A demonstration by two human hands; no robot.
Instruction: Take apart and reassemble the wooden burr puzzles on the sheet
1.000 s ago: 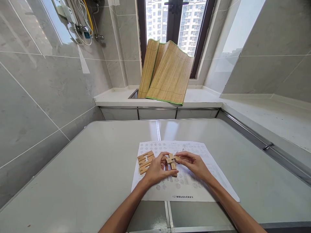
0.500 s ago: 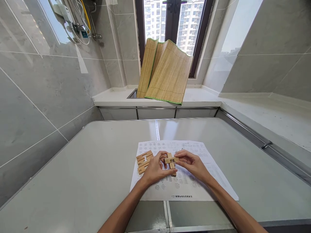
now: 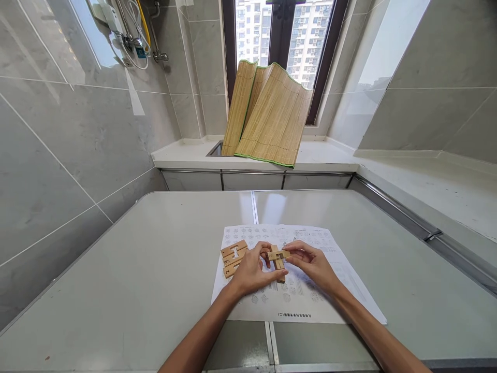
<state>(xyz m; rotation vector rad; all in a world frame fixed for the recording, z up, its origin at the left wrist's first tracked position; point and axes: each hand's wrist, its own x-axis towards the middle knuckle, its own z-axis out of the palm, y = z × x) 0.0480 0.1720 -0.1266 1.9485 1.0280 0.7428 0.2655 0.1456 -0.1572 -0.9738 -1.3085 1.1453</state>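
Over the printed paper sheet (image 3: 287,303), my left hand (image 3: 252,269) closes its thumb and fingers round an upright wooden block (image 3: 279,263). My right hand (image 3: 310,261) pinches the right end of a second wooden block (image 3: 278,255), which lies crosswise over the first. The two blocks touch and form a cross, with a small notch showing near the crossing. Several flat notched wooden pieces (image 3: 230,254) rest side by side on the sheet, left of my left hand, which partly covers them.
The sheet lies on a pale table (image 3: 135,280) with a metal seam down its middle. A bamboo mat (image 3: 272,119) leans at the window beyond the back ledge (image 3: 186,155). Hoses and cables (image 3: 135,36) hang on the left wall.
The whole view has shifted slightly, moving things a little to the right. The crosswise block has tilted slightly, its right end a bit higher. Both hands keep their hold.
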